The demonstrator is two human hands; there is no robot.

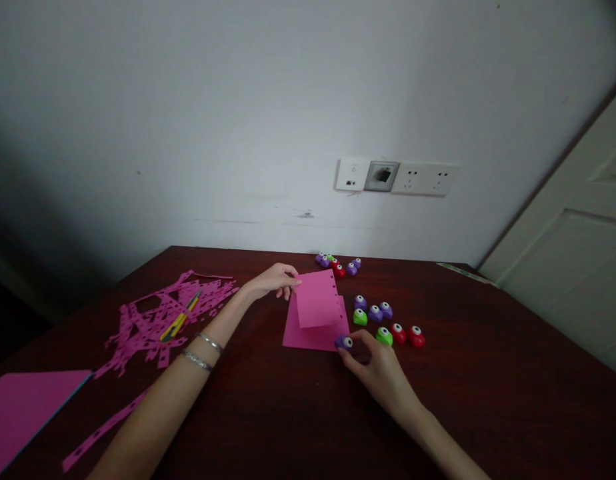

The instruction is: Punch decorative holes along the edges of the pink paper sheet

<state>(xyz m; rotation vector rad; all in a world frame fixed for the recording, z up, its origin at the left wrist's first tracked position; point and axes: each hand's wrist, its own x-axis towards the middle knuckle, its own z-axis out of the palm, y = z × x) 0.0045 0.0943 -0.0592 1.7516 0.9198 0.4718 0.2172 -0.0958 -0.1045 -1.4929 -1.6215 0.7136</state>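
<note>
Overall, a dark red wooden table [488,400] carries the work. Pink punched offcuts [158,320] and a yellow-handled cutter [181,322] lie far left; a stack of pink sheets [23,403] sits at the near-left corner. A folded pink paper sheet [317,313] lies centrally, its upper flap pinched at the left edge by the left hand [273,280]. The right hand [381,370] grips a purple craft punch [345,342] against the sheet's near-right corner. Spare punches [388,323] sit just right.

Pink sheet [23,407] at 8 o'clock: cut off by the left edge. Yellow tool [181,322] in the paper scraps [163,320]: partly covered, type unreadable. Far punches [338,264] at 12 o'clock: too small to distinguish shapes. Both forearms: cut off at the bottom edge.
</note>
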